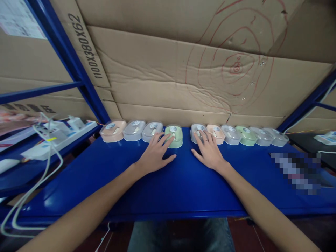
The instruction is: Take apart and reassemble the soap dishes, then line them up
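Two hands are lying palm-down on the blue counter (168, 185), fingers spread and clamped on nothing. The left hand (154, 155) is resting its fingertips on the green mouse case (175, 134), with the thumb pointing toward the other hand. The right hand (208, 150) is reaching its fingers over the grey mouse case (197, 131) and the peach mouse case (216, 133) just beside it; a ring is showing on one finger. A bare strip of counter is separating the green case from the grey one, right between the two hands.

Left of the left hand, three more cases are sitting side by side, touching: a grey one (152, 130), another grey one (134, 129) and a peach one (113, 130) at the far end. Right of the right hand, the row is continuing with a grey case (231, 134), a green case (246, 135) and two more grey cases (270, 136), all packed close against the cardboard wall (168, 80) behind the fingertips.

Farther out to the left, a white power strip (59, 134) with cables is lying on a lower shelf beside a blue rack post (70, 63). Far to the right, a blurred patch is covering part of the counter.
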Available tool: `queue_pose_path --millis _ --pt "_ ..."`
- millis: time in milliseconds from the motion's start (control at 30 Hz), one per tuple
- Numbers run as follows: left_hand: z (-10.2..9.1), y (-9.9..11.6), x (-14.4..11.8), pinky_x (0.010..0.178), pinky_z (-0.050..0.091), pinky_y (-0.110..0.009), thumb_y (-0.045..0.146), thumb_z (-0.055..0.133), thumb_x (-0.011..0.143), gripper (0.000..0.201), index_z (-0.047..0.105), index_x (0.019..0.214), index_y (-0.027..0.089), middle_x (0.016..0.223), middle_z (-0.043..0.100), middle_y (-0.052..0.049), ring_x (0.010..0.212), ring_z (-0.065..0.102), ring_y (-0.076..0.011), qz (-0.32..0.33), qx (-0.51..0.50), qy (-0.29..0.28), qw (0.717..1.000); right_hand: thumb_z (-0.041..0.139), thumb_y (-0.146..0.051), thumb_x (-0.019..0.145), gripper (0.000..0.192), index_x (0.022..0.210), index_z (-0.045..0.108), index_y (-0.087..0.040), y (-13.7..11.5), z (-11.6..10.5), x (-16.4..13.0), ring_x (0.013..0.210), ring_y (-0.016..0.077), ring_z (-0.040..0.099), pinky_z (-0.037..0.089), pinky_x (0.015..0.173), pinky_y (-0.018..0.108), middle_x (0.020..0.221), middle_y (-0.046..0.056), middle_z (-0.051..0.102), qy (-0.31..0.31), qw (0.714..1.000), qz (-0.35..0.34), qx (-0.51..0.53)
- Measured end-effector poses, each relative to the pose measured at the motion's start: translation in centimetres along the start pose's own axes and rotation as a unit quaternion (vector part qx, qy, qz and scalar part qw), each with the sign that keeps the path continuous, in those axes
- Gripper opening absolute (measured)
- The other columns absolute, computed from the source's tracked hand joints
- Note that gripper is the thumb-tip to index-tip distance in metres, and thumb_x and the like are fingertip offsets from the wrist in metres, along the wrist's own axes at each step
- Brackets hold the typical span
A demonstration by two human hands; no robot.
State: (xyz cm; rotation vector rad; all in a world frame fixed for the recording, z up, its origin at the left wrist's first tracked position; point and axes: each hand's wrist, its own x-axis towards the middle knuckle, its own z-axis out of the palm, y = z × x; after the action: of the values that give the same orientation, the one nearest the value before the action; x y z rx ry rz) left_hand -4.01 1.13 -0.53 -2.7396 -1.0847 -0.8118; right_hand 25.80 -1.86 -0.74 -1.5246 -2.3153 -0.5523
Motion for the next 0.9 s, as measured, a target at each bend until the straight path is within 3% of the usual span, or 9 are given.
queue_pose_path --millis 233,367,500,633,900 --pt "-1.1 1.9 0.0 0.123 0.046 -0.06 0.048 0.06 0.108 0.059 0.049 0.16 0.023 0.155 0.062 -0.014 0.143 0.056 -0.0361 0.051 -0.076 -0.025 0.996 0.055 -0.049 0.108 0.079 0.173 0.031 -0.014 -3.4 -1.4 -0.4 0.164 0.0421 0.031 0.037 0.128 0.068 0.174 0.025 0.039 0.011 0.988 -0.108 0.108" --pt "-1.6 2.3 -0.2 0.117 0.054 -0.053 0.041 0.055 0.11 0.05 0.051 0.157 0.026 0.148 0.066 -0.013 0.136 0.065 -0.0307 0.037 -0.144 -0.017 0.989 0.057 -0.047 0.108 0.066 0.165 0.045 -0.015 -3.7 -1.6 -0.4 0.159 0.0397 0.04 0.041 0.127 0.067 0.167 0.023 0.049 0.019 0.978 -0.139 0.154" --pt "-1.6 1.8 -0.1 0.116 0.056 -0.052 0.042 0.056 0.11 0.043 0.056 0.149 0.024 0.141 0.069 -0.012 0.131 0.067 -0.0294 0.03 -0.145 0.015 0.989 0.059 -0.044 0.108 0.046 0.144 0.061 -0.015 -3.1 -1.7 -0.3 0.147 0.0371 0.053 0.048 0.122 0.061 0.151 0.022 0.061 0.049 0.975 -0.109 0.186" --pt "-1.5 1.0 0.0 0.119 0.054 -0.053 0.045 0.056 0.111 0.04 0.058 0.144 0.023 0.141 0.068 -0.013 0.134 0.066 -0.0297 0.012 -0.137 0.022 0.99 0.064 -0.046 0.105 0.038 0.13 0.063 -0.019 -2.9 -1.6 -0.3 0.137 0.0376 0.058 0.054 0.114 0.06 0.138 0.02 0.064 0.06 0.975 -0.075 0.2" --pt "-1.1 0.0 0.0 0.128 0.044 -0.058 0.05 0.056 0.11 0.048 0.052 0.152 0.027 0.157 0.057 -0.013 0.149 0.054 -0.0325 -0.013 -0.124 -0.016 0.992 0.069 -0.046 0.099 0.064 0.154 0.051 -0.018 -3.3 -0.6 -0.2 0.143 0.0421 0.051 0.05 0.117 0.064 0.153 0.024 0.049 0.053 0.982 -0.024 0.182"
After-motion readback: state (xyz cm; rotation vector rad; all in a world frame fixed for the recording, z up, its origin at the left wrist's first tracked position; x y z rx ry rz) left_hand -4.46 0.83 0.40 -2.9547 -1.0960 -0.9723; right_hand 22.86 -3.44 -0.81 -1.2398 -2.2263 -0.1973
